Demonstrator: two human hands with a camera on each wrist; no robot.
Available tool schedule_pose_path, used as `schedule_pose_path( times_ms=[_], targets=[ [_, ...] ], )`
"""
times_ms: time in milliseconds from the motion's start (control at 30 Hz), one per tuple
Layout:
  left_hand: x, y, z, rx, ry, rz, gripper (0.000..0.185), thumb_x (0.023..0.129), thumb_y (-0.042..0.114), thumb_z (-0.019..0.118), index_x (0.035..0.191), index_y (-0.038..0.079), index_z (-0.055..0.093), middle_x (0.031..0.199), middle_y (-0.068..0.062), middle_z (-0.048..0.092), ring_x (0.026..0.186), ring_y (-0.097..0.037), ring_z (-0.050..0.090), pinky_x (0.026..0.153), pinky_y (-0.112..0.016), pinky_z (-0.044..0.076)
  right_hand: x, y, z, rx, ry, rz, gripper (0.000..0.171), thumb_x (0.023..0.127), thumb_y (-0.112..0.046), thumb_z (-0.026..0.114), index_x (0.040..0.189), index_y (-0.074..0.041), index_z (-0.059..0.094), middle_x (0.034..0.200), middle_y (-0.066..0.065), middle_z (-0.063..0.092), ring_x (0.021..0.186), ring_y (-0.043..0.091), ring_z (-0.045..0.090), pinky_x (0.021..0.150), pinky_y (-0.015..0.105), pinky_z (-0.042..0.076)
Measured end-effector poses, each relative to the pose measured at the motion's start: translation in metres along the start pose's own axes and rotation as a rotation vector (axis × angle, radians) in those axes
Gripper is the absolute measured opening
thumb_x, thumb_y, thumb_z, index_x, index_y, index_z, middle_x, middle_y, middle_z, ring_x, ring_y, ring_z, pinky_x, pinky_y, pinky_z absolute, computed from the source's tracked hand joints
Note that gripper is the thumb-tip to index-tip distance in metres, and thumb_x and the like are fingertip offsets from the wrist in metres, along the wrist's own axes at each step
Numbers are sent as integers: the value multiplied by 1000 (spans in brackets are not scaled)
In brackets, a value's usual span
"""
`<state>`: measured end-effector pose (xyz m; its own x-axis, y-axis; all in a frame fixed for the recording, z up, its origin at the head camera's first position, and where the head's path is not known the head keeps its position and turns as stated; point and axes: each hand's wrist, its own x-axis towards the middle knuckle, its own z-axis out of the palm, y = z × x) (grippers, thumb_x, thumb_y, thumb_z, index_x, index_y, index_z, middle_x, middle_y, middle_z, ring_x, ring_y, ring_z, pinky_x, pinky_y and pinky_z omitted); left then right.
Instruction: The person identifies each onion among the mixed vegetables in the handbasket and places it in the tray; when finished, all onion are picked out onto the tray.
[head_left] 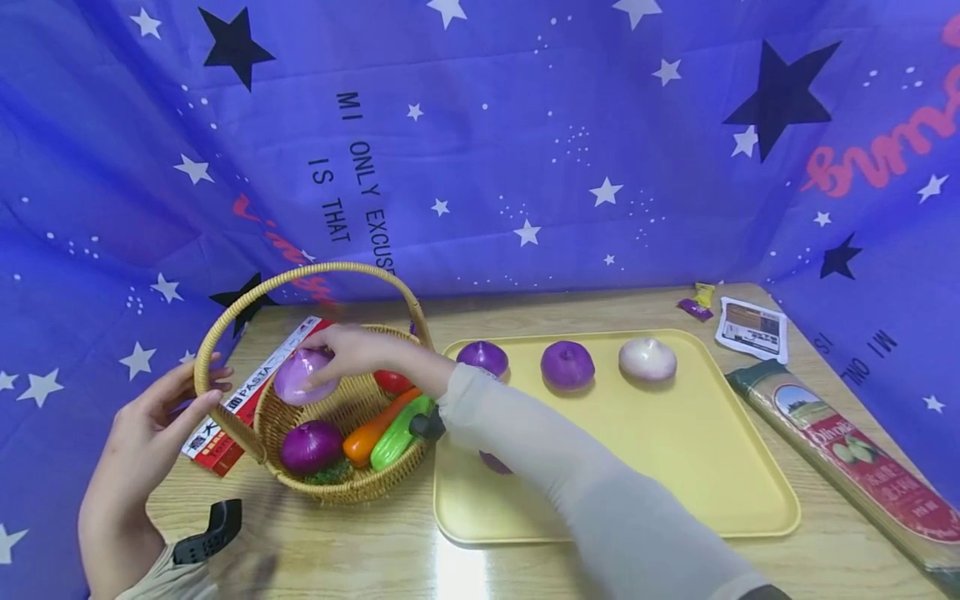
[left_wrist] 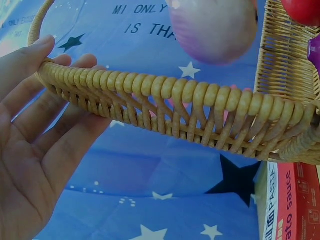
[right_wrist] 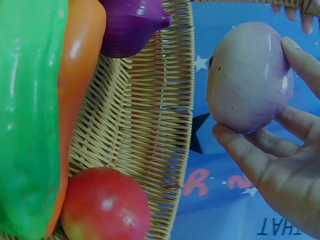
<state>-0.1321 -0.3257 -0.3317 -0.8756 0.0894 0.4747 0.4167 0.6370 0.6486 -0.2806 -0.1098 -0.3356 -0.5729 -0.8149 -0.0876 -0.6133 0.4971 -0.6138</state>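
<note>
Filling the lower right of the head view, a yellow tray (head_left: 675, 500) lies on the worktop (head_left: 375, 558) right of the wicker basket (head_left: 352, 487). The left hand (head_left: 142, 450), grip spread, steadies the basket's handle (head_left: 225, 321). The right hand (head_left: 352, 350) pinches a pale purple onion (head_left: 300, 377) above the basket's upper-left rim, far left of the tray, nearer the left hand.

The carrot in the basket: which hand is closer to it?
Right. The right hand holds a pale onion just above the carrot; the left hand touches the basket handle farther off.
</note>
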Motion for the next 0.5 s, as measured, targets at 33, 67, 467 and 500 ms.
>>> schedule_pose_path(
  times_ms=[33, 67, 467, 500],
  targets=[
    [0, 0, 0, -1, 0, 0, 41, 90, -4, 56, 131, 2, 53, 111, 27, 61, 101, 14, 58, 86, 0, 44, -3, -1, -1, -15, 0, -3, 63, 84, -35, 70, 138, -14, 48, 130, 1, 58, 112, 8, 52, 93, 11, 42],
    [0, 0, 0, -3, 0, 0, 41, 90, -4, 56, 131, 2, 53, 111, 27, 61, 101, 14, 58, 86, 0, 44, -6, -2, -3, -35, -1, -10, 62, 84, -35, 70, 139, -14, 48, 130, 1, 57, 112, 8, 52, 93, 11, 42],
    [-1, 1, 0, -12, -9, -10, 43, 91, -3, 55, 133, 3, 51, 112, 27, 61, 101, 13, 59, 87, 0, 44, -37, -5, -8, -92, 24, -104, 62, 85, -33, 70, 140, -14, 46, 140, 0, 52, 122, 9, 50, 99, 13, 43],
    [0, 1, 0, -12, -9, -10, 43, 91, -3, 55, 133, 3, 51, 112, 27, 61, 101, 12, 59, 87, 0, 44, -40, -4, -9, -81, 28, -109, 62, 85, -32, 70, 140, -14, 47, 140, 0, 51, 123, 9, 50, 100, 14, 43]
  ],
)
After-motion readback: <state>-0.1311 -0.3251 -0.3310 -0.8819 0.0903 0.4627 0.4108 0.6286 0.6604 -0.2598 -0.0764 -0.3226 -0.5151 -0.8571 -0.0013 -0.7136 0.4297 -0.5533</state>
